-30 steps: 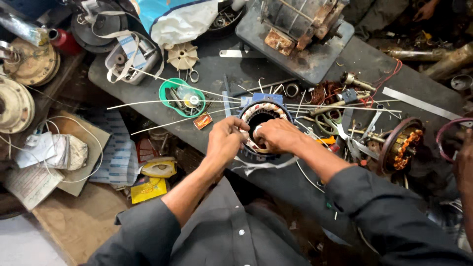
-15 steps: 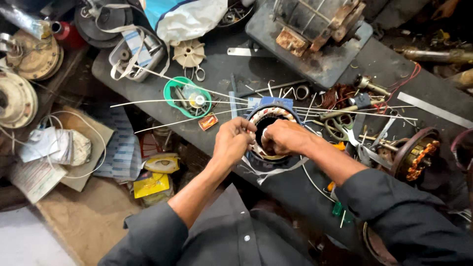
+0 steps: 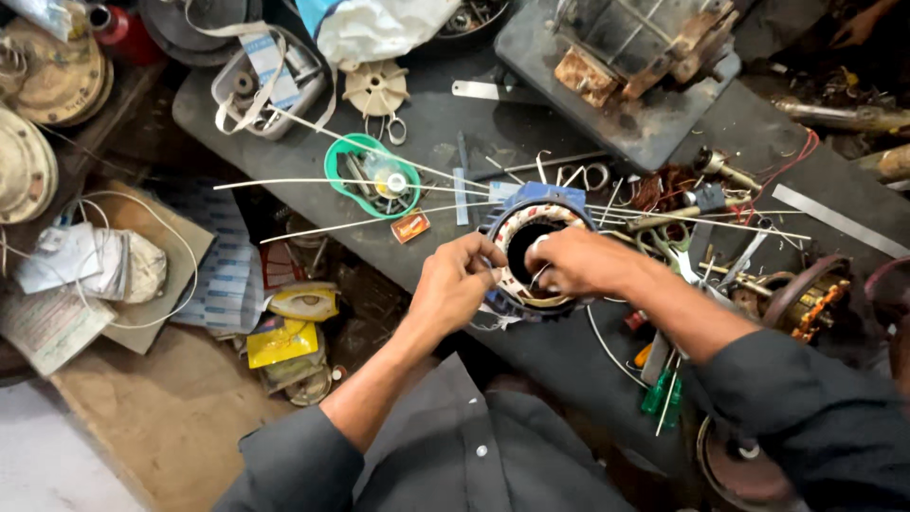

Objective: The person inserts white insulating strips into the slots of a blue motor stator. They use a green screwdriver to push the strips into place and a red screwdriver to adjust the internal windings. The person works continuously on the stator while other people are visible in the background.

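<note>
Head view: the left hand (image 3: pixel 455 284) pinches the stator (image 3: pixel 531 248) rim in curled fingers, and the right hand (image 3: pixel 578 263) presses bunched fingers into its bore. The stator sits between both hands on the table (image 3: pixel 445 133); a green ring (image 3: pixel 365 175) lies beyond the left fingers.

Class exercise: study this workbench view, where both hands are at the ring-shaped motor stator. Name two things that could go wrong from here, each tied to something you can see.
1. Long white strips stick out sideways from the stator; the left hand or a sleeve could catch and pull them out.
2. Scissors and loose parts crowd the dark bench beside the right hand, which might knock them off.
</note>
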